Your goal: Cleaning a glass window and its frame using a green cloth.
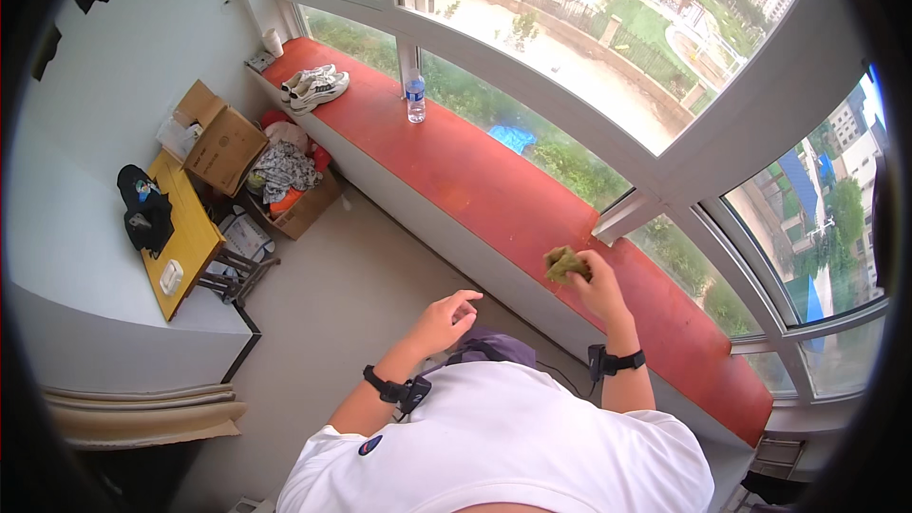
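Note:
Between the fingers and thumb of my right hand (pixel 604 291) is a crumpled olive-green cloth (pixel 566 265). That hand is over the red window ledge (pixel 463 189), near where it bends around a white window post. Whether the cloth touches the ledge I cannot tell. My left hand (pixel 443 322) hangs in front of my body with its fingers loosely curled and apart, holding nothing. Each wrist wears a black strap with a small box. Farther along the ledge stand a clear plastic water bottle (pixel 415 97) with a blue label and a pair of white sneakers (pixel 315 89).
A white paper cup (pixel 272 43) stands at the ledge's far end. By the left wall are a yellow folding table (pixel 187 206) with a black bag (pixel 144 210) and a white case (pixel 171 277), a cardboard box (pixel 226 146) and another box (pixel 306 214) full of clothes. Windows line the ledge.

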{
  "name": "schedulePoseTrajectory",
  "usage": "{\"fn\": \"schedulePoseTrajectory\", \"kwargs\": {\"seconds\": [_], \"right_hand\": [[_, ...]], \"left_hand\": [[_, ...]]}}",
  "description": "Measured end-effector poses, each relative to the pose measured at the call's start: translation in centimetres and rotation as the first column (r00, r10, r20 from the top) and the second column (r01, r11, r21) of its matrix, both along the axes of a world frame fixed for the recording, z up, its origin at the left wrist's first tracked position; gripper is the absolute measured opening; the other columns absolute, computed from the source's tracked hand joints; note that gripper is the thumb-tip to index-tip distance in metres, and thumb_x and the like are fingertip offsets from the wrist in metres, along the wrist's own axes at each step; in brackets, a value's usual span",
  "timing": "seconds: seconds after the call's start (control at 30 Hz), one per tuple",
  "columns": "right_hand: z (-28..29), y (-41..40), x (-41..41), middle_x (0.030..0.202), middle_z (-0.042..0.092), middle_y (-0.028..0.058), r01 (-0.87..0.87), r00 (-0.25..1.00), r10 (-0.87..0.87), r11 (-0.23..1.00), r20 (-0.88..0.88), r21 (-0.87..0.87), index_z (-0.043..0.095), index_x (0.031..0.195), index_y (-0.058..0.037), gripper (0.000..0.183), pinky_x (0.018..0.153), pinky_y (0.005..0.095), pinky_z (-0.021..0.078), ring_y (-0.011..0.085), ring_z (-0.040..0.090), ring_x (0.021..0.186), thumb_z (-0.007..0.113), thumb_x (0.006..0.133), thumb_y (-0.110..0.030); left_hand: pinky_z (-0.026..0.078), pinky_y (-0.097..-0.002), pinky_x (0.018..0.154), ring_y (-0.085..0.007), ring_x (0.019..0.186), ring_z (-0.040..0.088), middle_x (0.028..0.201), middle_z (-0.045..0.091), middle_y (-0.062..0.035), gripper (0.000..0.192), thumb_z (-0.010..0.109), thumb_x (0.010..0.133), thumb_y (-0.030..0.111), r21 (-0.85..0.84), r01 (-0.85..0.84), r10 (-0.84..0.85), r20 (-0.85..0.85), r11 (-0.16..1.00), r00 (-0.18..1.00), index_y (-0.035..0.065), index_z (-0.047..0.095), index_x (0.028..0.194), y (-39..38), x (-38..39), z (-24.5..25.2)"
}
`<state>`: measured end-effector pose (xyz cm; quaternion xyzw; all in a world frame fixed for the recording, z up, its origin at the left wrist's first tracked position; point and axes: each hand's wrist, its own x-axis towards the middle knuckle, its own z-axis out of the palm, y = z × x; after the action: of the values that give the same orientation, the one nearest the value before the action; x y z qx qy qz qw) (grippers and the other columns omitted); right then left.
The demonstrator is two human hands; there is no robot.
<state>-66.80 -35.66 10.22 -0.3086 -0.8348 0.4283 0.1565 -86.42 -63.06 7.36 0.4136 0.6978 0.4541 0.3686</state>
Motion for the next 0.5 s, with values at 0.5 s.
{"fn": "schedulePoseTrajectory", "kwargs": {"seconds": [0.5], "right_hand": [[0.0,21.0,-4.9,0.148,0.029,0.0183,0.885,0.154,-0.608,0.435,-0.778,-0.165,0.018,0.149,0.005,0.065,0.113,0.0391,0.0316,0.0265,0.037,0.133,0.053,0.096,-0.005]], "left_hand": [[0.053,-0.0312,0.079,-0.0182,0.086,0.067,0.097,0.07,-0.0099,0.028,0.06,0.095,0.016,-0.204,-0.429,0.369,-0.275,0.88,0.888,0.0055,0.062,0.121,1.3,-19.3,1.4]]}}
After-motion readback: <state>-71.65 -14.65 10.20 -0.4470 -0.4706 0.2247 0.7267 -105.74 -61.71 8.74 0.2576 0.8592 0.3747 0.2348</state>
